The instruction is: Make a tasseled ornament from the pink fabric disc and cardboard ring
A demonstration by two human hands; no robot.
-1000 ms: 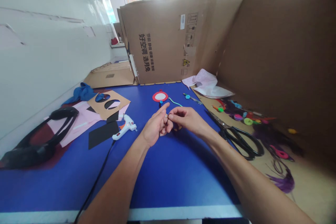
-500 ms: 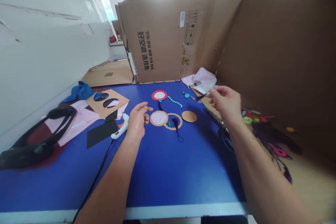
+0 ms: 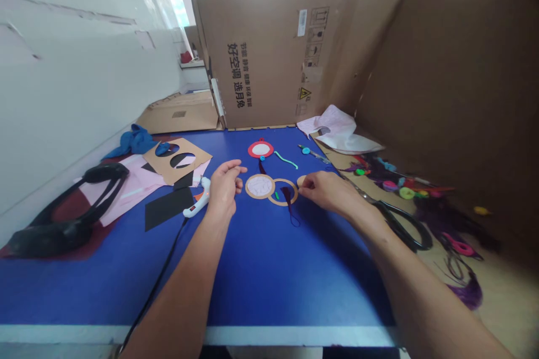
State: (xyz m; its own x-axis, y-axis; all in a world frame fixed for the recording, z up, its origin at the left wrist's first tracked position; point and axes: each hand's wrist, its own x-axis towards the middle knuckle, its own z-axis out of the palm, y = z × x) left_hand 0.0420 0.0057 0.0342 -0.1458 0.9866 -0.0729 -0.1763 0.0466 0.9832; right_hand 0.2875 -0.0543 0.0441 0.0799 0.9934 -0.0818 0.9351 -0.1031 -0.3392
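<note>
My left hand (image 3: 224, 186) hovers over the blue table between the white glue gun (image 3: 204, 198) and the paper-covered disc (image 3: 260, 186), its fingers loosely bent and apart, holding nothing. My right hand (image 3: 324, 189) has its fingers pinched at the cardboard disc (image 3: 300, 180), covering most of it; whatever lies between the fingertips is hidden. Beside the paper-covered disc, a cardboard ring (image 3: 275, 201) overlaps its edge. A dark tassel (image 3: 287, 195) and a small green piece (image 3: 277, 195) lie across the ring. Behind them is a red-rimmed oval (image 3: 260, 149) with a dark tassel.
Black-handled scissors (image 3: 404, 224) and colourful trimmings (image 3: 406, 193) lie on the right. A green strip (image 3: 286, 160) is at centre back. Headphones (image 3: 63, 213), black paper (image 3: 168, 208) and cut cardboard (image 3: 174, 175) lie left. A tall cardboard box (image 3: 269, 67) stands behind.
My right hand has moved left and toward me, from near the white paper to the cardboard disc. The dark strand near its fingertips is no longer visible there. The view has shifted slightly.
</note>
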